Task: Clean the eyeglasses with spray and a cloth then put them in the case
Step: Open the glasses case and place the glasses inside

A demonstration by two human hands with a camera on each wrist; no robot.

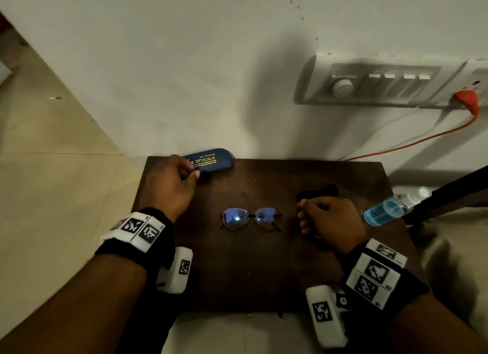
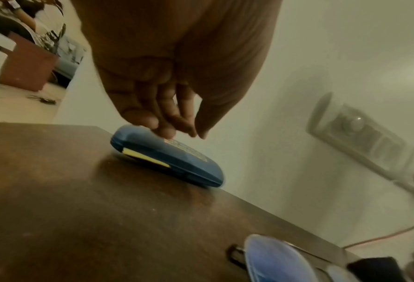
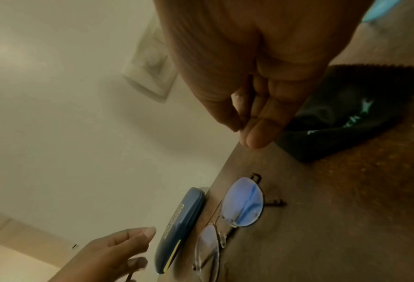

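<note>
Dark brown wooden surface (image 1: 253, 269) stands against a pale wall with a grey switch panel (image 1: 375, 81). At its middle lie the thin-framed eyeglasses with blue-tinted lenses (image 1: 250, 218), folded. Behind and left of the eyeglasses, at the wall edge, lies the closed blue hard case with gold lettering (image 1: 211, 160); the left hand (image 1: 169, 187) reaches it, loosely curled fingers (image 2: 162, 122) touching its top. Right of the eyeglasses, the right hand (image 1: 330, 219) hovers by the crumpled black cloth (image 3: 345, 114), its fingers (image 3: 261, 133) drawn narrow against the thumb, holding nothing. Farther right lies a clear spray bottle of blue liquid (image 1: 388, 208).
</note>
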